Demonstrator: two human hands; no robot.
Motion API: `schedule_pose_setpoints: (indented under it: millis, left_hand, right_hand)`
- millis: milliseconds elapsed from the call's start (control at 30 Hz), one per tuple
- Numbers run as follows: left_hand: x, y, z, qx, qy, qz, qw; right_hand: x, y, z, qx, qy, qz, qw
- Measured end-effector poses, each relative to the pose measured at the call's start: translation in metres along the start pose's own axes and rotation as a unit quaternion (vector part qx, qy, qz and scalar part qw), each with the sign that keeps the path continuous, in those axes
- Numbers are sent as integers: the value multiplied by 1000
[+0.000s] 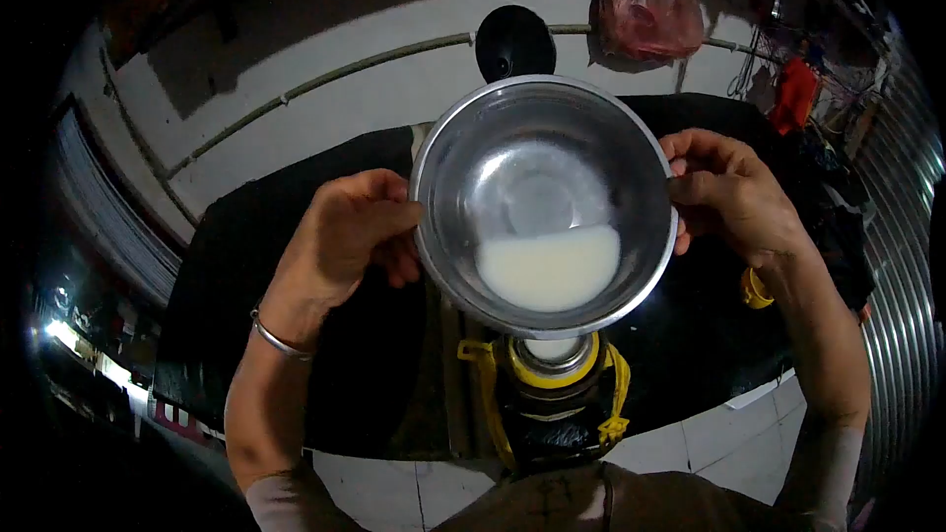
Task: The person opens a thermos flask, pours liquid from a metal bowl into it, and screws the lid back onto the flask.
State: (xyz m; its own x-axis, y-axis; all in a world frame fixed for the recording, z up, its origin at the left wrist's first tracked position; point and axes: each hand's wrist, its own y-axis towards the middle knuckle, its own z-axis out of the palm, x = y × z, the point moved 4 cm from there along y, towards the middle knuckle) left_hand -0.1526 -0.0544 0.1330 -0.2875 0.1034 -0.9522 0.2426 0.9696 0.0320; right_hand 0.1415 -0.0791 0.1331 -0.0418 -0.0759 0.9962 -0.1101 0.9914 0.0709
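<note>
A steel bowl (539,177) is held up and tilted toward the wearer, with a pool of milky white liquid (549,268) along its near side. My left hand (360,227) pinches the bowl's left rim, thumb over the edge. On the right rim, my right hand (727,187) grips with thumb and fingers. Just below the bowl's near rim stands a dark container (555,424) with a yellow collar, a metal mouth and a yellow strap. Something whitish shows at its mouth, partly hidden by the bowl.
A black-covered table (286,335) lies beneath. On it at the right is a small yellow object (757,288). Behind are a round black object (515,44), a pink plastic bag (650,18) and a red item (793,96). Corrugated metal (902,286) stands at the right.
</note>
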Motion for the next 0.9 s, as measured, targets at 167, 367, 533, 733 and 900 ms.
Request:
schedule_pose_setpoints:
  millis: [167,367,533,733,900]
  left_hand:
    - [-5,3,7,6,-4,2,1000]
    - [-16,12,26,67,-40,12,997]
    - [-26,19,49,67,-15,27,997]
    - [-25,-6,36,-20,1,71,997]
    - [-5,-55,26,-51,-17,109,993]
  right_hand:
    - [2,-3,-5,-9,-16,-2,1000]
    - [9,-13,-26,-43,-41,-4,998]
    - [9,-31,-53,-89,-53,-14,994]
    - [-32,-49,-114,-159,-47,20,986]
    - [-79,-47,-138,-202,-58,78,974]
